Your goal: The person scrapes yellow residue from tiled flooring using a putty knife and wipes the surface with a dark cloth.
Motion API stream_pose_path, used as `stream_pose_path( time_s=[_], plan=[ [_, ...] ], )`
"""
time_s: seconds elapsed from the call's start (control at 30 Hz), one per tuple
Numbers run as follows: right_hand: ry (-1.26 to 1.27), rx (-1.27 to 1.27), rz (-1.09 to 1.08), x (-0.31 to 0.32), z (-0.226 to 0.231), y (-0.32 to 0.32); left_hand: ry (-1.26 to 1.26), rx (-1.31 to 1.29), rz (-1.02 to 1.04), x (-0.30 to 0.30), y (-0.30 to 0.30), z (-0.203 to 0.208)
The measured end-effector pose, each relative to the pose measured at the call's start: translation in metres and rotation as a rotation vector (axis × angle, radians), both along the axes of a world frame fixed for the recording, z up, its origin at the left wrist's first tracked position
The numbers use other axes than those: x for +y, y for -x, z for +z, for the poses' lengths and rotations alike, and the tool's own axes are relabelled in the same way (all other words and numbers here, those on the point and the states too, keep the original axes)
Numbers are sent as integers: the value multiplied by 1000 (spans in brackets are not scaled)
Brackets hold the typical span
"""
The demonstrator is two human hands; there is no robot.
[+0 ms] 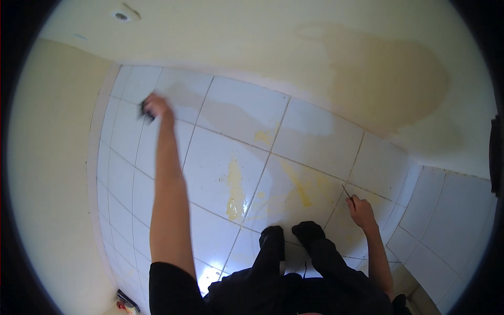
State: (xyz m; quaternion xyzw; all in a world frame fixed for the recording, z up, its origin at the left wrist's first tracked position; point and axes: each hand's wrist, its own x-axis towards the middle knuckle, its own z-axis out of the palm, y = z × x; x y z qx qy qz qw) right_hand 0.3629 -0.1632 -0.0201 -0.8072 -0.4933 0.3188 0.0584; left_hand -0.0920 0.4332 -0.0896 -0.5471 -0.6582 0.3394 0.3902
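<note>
My left arm reaches far out to the left, and my left hand (158,106) is closed on a small dark object (146,111) over the white tiles near the wall. Motion blur hides what kind of object it is. Lower right, my right hand (361,212) is closed around a thin dark tool (347,192), whose slim tip points up and left over the tiles. Its exact kind is too small to tell. Between the hands, yellow smears (234,184) mark the white tiled floor (226,110), one with a wet shine. Another yellow streak (298,185) lies closer to my right hand.
My dark-covered feet (308,231) stand at the lower middle. A cream wall (252,42) runs along the far side, another wall (52,157) along the left. A tiled ledge (446,210) rises at right. A dark item (127,300) and a red-topped container (122,305) sit lower left.
</note>
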Motion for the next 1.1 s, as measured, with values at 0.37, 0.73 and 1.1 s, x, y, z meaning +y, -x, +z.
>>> stream_pose_path(
  time_s=[0.37,0.73,1.1],
  plan=[
    [66,-12,3,-9,20,-19,306,-1313,-780,-115,-52,81],
    [32,76,79,20,3,15,484,-985,-1640,-145,-221,-3],
    [49,58,97,5,16,-20,-3,-771,24,-100,155,82]
  ],
)
